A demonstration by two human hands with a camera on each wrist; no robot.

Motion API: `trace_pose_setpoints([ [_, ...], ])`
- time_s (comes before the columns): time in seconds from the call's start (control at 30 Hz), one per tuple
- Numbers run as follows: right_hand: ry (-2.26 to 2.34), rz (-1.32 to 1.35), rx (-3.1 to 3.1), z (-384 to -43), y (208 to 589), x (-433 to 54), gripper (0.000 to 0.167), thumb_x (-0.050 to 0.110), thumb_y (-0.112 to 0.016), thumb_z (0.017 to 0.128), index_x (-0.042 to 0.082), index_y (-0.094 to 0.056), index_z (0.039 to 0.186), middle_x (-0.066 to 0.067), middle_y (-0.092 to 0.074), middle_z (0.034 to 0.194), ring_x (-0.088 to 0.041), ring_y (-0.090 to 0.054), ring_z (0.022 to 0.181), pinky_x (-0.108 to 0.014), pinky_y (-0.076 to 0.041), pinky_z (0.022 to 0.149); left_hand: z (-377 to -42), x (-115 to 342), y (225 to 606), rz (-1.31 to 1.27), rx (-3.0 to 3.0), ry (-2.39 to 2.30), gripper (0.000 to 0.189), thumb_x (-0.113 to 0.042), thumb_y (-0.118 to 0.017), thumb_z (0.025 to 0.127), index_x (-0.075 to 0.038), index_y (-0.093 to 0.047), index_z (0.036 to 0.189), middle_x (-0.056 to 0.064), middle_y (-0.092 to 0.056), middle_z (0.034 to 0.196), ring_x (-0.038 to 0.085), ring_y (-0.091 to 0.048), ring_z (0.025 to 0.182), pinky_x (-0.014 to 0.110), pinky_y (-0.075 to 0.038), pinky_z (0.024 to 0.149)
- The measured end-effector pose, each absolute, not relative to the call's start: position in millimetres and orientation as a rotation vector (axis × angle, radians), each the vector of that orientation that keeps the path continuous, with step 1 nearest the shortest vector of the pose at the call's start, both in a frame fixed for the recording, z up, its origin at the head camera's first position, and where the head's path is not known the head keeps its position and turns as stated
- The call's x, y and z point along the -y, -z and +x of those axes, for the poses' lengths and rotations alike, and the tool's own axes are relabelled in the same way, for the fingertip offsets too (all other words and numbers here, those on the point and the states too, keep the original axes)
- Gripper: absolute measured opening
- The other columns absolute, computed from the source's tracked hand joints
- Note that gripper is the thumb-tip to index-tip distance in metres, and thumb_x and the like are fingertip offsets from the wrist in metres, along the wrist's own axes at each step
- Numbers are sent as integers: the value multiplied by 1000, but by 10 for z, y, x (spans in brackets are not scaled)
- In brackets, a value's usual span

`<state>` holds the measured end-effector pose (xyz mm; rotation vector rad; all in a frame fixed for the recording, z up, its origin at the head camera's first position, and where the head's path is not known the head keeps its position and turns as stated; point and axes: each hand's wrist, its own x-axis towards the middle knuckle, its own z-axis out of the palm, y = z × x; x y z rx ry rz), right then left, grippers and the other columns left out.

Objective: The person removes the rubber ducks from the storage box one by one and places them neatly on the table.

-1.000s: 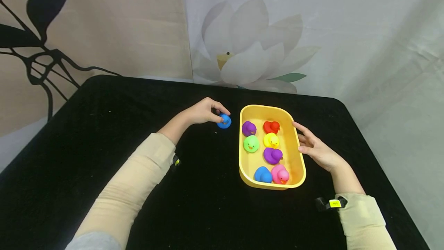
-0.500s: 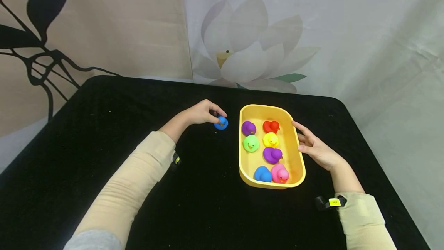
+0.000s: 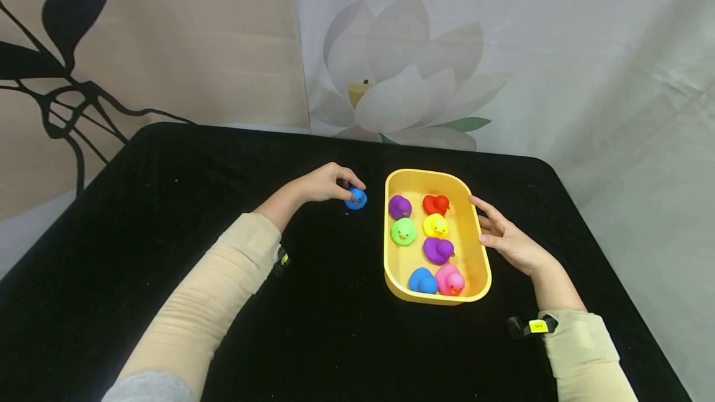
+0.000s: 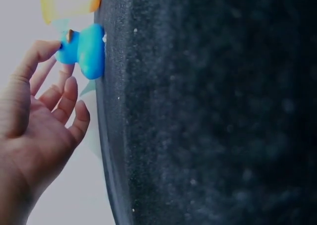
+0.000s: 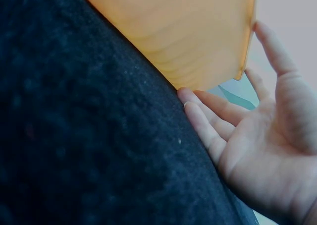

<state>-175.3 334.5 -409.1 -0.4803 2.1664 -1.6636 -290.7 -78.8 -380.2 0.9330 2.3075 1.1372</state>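
My left hand [image 3: 326,182] pinches a small blue rubber duck [image 3: 355,199] by its head, between thumb and fingers. In the left wrist view the duck [image 4: 91,51] sits with its base against the black cloth. To its right stands a yellow bin [image 3: 393,265] with several rubber ducks inside: purple [image 3: 400,206], green [image 3: 403,232], red [image 3: 436,205], yellow [image 3: 435,226], a second purple, blue and pink [image 3: 450,280]. My right hand [image 3: 511,241] rests extended fingers against the bin's right side; in the right wrist view its fingertips touch the bin's wall [image 5: 198,36].
A black cloth [image 3: 313,327] covers the table. Its far edge runs just behind the bin. Behind hangs a pale curtain [image 3: 586,67] printed with a large flower. Each wrist wears a strapped camera [image 3: 530,327].
My left hand has shifted slightly left and toward me with the blue duck, away from the bin, then stayed nearly still. My right hand and the bin have hardly moved.
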Motion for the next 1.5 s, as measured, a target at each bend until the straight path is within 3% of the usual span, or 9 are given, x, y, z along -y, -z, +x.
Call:
trace_pose_setpoints([
  [0.27, 1664, -489, -2164, -1745, 4090, -3348, 71, 17, -53, 97, 23, -11, 154, -23, -30, 148, -24, -50, 121, -57, -31, 100, -2847, 760, 3731, 985, -2355, -1119, 34, -12, -68, 88, -4, -65, 121, 6, -59, 121, 26, -49, 110, 44, -42, 91],
  [0.73, 1659, -477, -2167, -1763, 4085, -3346, 73, 18, -54, 96, 23, -10, 154, -22, -29, 149, -24, -49, 121, -54, -34, 100, -2619, 710, 3525, 1059, -2489, -1339, 29, -19, -71, 87, -10, -69, 114, 1, -64, 112, 22, -51, 104, 42, -45, 86],
  [1.07, 1663, -471, -2167, -1761, 4083, -3366, 73, 18, -53, 97, 24, -10, 154, -22, -27, 150, -23, -49, 122, -54, -32, 100, -2288, 434, 3420, 1165, -2377, -1410, 32, -21, -74, 85, -7, -69, 113, 3, -65, 110, 29, -50, 105, 46, -46, 89],
  [1.5, 1666, -493, -2164, -1761, 4079, -3364, 72, 18, -53, 97, 23, -10, 154, -23, -29, 149, -24, -51, 120, -45, -38, 98, -1930, 114, 3375, 1298, -2282, -1328, 36, -23, -77, 82, -9, -69, 113, -3, -66, 109, 19, -52, 102, 38, -48, 87],
])
